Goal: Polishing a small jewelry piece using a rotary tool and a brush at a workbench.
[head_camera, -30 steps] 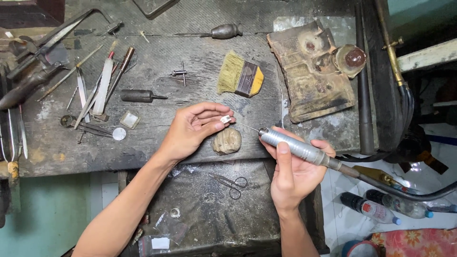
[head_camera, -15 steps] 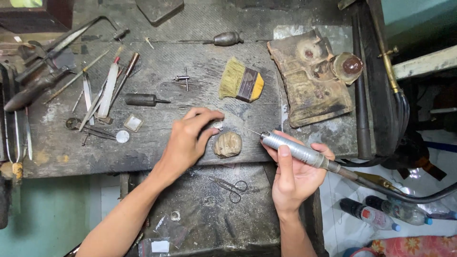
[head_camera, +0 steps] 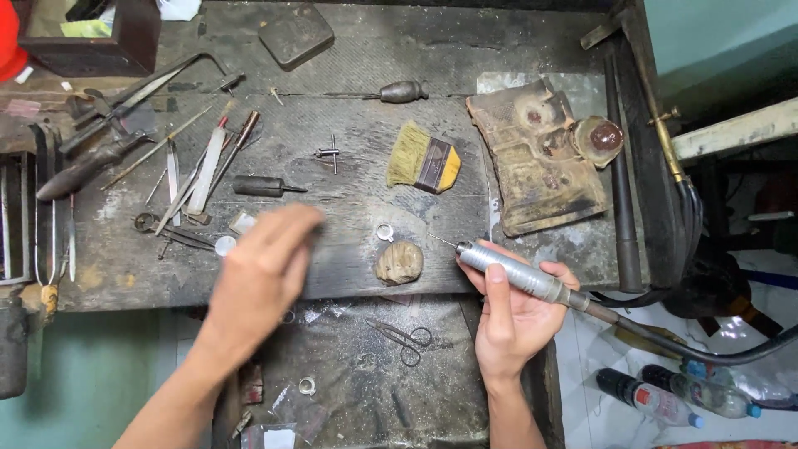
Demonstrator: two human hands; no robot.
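Item one, containers: I logged a dark wooden box [head_camera: 91, 37] at the bench's 11 o'clock corner, with something pale and greenish inside that I could not identify. At 5 o'clock, below the bench, plastic bottles [head_camera: 665, 395] lay on their sides, contents unclear.

Item two, hands: my right hand [head_camera: 515, 320] was wrapped firmly around a ribbed metal rotary handpiece [head_camera: 519, 278], its thin bit pointing toward 10 o'clock and its black flexible hose [head_camera: 706, 353] trailing off toward 4 o'clock. My left hand [head_camera: 262, 278] hovered blurred over the bench, fingers loosely together; I could not tell whether it held anything.

Item three, work area: a small silver ring [head_camera: 385, 232] lay on the worn bench [head_camera: 349, 141], just above a rounded, lumpy tan bench peg [head_camera: 399, 262] — both near the bit's tip, at its 9 o'clock.

Item four, surroundings: a flat bristle brush [head_camera: 422, 162] with a yellow and dark handle, a charred, pitted soldering block [head_camera: 540, 158] at 2 o'clock, slim files and picks [head_camera: 195, 170] at 9 o'clock, and small scissors [head_camera: 407, 341] on the lower tray — all grimy.
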